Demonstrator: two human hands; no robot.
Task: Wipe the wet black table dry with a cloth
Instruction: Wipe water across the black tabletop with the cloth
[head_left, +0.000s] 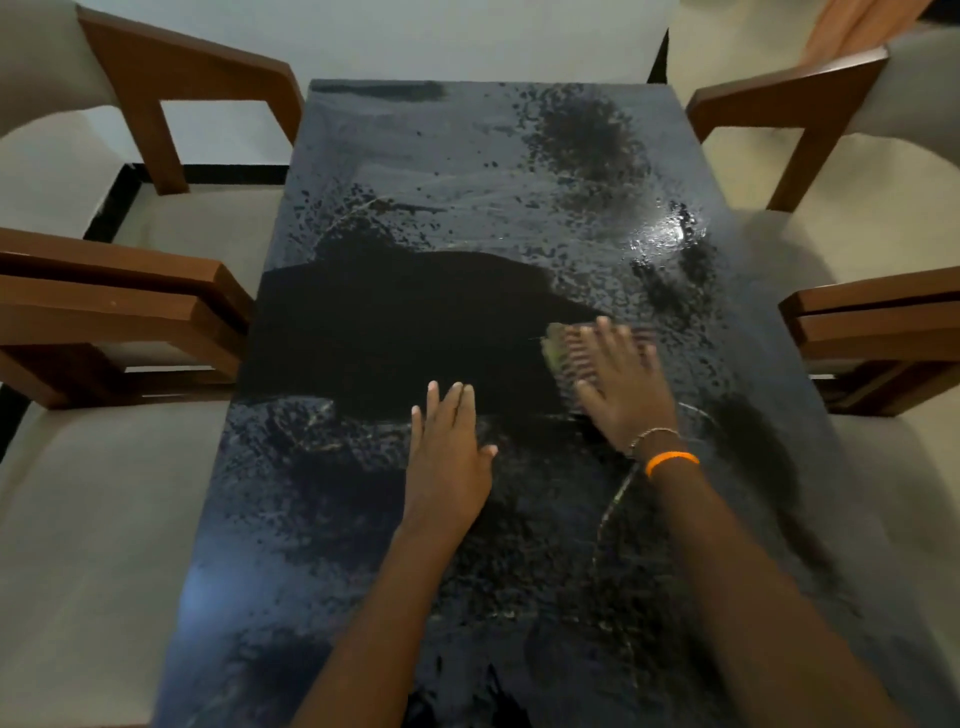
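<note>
The black table (467, 166) fills the middle of the view, covered in water droplets and streaks. A dark dry band runs across its middle from the left edge to my right hand. My right hand (621, 387), blurred by motion, presses flat on a small greenish cloth (558, 345); most of the cloth is hidden under the fingers. An orange band and a thin bracelet sit on that wrist. My left hand (448, 447) lies flat on the table just left of it, fingers together, holding nothing.
Wooden-armed chairs with beige cushions flank the table: two on the left (171, 88) (119, 312) and two on the right (789, 104) (872, 332). A bright light reflection (660, 236) glares on the wet surface at the right. Pale floor lies beyond the far edge.
</note>
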